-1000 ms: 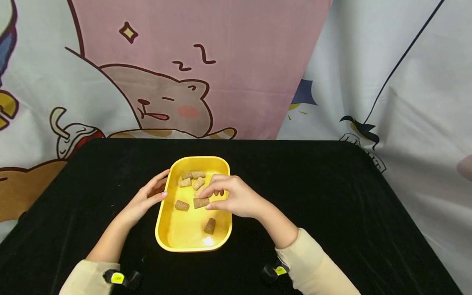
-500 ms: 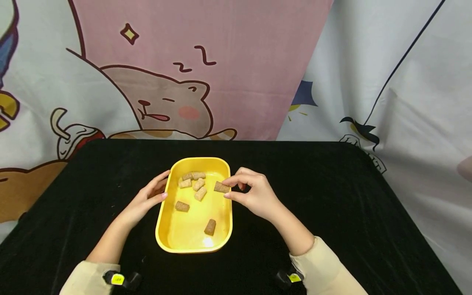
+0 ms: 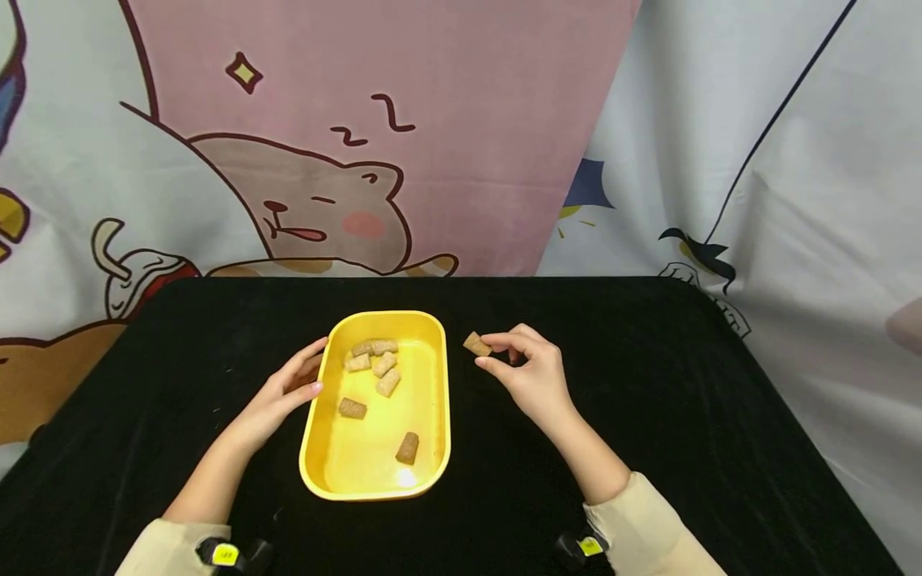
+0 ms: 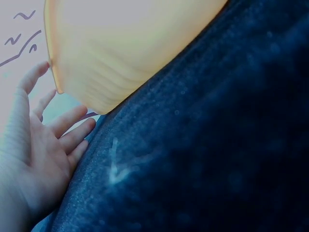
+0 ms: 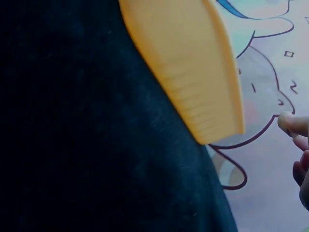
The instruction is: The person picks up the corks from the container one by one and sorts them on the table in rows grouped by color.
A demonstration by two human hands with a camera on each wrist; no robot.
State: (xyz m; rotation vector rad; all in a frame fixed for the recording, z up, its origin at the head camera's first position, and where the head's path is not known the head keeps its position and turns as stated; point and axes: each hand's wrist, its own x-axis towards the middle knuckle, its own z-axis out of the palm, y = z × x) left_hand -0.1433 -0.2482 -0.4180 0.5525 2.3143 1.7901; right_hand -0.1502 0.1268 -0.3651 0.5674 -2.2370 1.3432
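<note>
Cartoon backdrop [image 3: 475, 144] behind, black-covered worktop [image 3: 648, 416] in front. Right hand [image 3: 536, 376]: grip closed on a brown chunk [image 3: 476, 344], pinched between thumb and index finger, other fingers bent behind. Chunk sits out past the right side of the yellow tray [image 3: 367, 472], near the far end, apart from the rim – can't tell whether it touches the cloth below. Right wrist view shows only fingertips at the edge, tray side in the middle; chunk not clear there.

Left hand [image 3: 277, 396]: grip relaxed, fingers spread and lightly bent along the tray's left side, fingertips at the wall, nothing grasped. Left wrist view agrees – palm turned to the tray, one fingertip at its rim.

Inside the tray, seven similar short pieces. Five pale pieces [image 3: 388, 382] cluster toward the far left, some touching. One darker piece [image 3: 352, 409] lies alone near the left wall; another brown piece [image 3: 406, 449] stands apart at the near right. Tray lies flat, long side running away from the person.

Further out: cream sleeves [image 3: 651, 524] on both arms, a black wrist device [image 3: 587, 546] with yellow label at each cuff. Backdrop has a sleeping bear [image 3: 317, 208] on pink.
</note>
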